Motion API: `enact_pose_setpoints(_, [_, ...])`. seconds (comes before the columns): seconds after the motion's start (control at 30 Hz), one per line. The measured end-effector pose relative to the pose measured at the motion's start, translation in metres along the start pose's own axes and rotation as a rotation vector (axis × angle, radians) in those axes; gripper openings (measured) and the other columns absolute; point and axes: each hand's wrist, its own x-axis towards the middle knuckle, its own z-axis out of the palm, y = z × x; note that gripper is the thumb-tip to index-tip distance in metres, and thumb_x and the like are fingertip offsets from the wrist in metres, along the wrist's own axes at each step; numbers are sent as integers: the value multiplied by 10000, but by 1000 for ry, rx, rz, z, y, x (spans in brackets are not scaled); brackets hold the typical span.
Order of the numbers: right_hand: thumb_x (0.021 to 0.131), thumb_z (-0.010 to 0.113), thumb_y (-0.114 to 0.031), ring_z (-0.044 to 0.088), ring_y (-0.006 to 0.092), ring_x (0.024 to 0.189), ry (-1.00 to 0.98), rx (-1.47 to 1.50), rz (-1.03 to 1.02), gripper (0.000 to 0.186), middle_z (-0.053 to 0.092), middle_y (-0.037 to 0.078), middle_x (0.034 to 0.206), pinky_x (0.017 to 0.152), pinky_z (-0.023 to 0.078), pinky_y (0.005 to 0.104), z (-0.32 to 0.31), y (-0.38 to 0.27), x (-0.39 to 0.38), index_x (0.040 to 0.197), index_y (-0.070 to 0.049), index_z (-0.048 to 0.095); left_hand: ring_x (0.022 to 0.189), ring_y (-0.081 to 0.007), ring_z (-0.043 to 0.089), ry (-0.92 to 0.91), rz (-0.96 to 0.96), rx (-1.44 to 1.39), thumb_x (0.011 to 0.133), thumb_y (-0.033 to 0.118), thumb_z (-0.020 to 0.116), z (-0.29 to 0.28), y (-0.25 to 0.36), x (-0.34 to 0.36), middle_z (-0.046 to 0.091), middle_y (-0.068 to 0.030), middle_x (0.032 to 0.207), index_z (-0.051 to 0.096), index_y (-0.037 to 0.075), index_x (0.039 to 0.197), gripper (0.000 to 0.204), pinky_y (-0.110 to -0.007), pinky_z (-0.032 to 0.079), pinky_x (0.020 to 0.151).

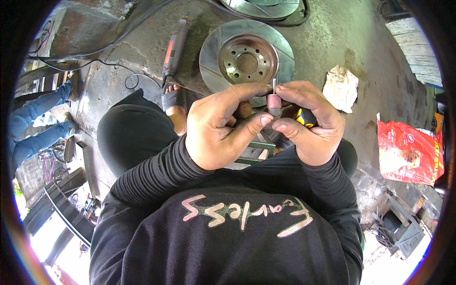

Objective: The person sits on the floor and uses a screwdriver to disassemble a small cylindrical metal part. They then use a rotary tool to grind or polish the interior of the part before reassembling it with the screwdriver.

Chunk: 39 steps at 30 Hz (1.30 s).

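My left hand [216, 126] and my right hand [316, 121] meet in front of my chest. Between their fingertips is a small pink grinding stone [274, 100] with a grey end and a thin metal shank pointing away from me. My right hand also has a black-and-yellow handle [306, 118] tucked in its palm; the rest of that tool is hidden. Just beyond my hands a slotted brake disc [211, 59] lies flat with its rusty hub upward. A grey-and-red power tool [175, 50] rests on the ground to the disc's left.
Part of a second brake disc [261, 8] shows at the far edge. A black cable [107, 63] runs across the concrete floor at left. A torn pale sheet [341, 89] and a red bag [406, 152] lie at right. At far left stands another person in jeans [42, 116].
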Motion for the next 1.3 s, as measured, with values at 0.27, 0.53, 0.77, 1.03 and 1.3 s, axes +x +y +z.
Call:
enact_pose_setpoints(0.27, [733,677,-5,613,195,813,19,-141,9,314,617,121,891,709,490,276,4,-9,-3,1033,17,589,595,-238,617,118,301,138,737,67,675,6,-8,2,626,-111,776,571,10,1006,294,-293,475,541])
enact_pose_setpoints(0.53, [767,663,-20,586,163,758,2,-219,-85,266,584,123,895,668,482,261,6,-9,-9,1010,13,559,595,-236,620,161,399,167,707,32,682,10,-5,2,631,-108,760,574,9,952,269,-301,472,537])
enact_pose_setpoints(0.77, [730,636,77,603,186,756,7,-315,-138,301,589,143,901,672,486,275,8,-18,-7,1014,15,556,556,-205,603,157,460,263,676,14,687,7,-3,5,626,-84,733,583,-7,921,267,-282,453,510])
enact_pose_setpoints(1.03, [717,634,87,613,198,766,18,-371,-193,314,595,165,926,679,493,281,8,-17,-7,1014,24,556,555,-215,599,175,523,280,693,30,682,7,-5,8,620,-84,726,591,-4,946,271,-286,454,511])
enact_pose_setpoints(1.3, [735,641,29,618,198,789,23,-117,-39,226,626,115,884,713,479,272,-2,-1,-1,957,19,600,494,-36,472,109,96,12,759,125,697,0,-5,2,561,-19,664,592,36,1029,303,-193,390,441])
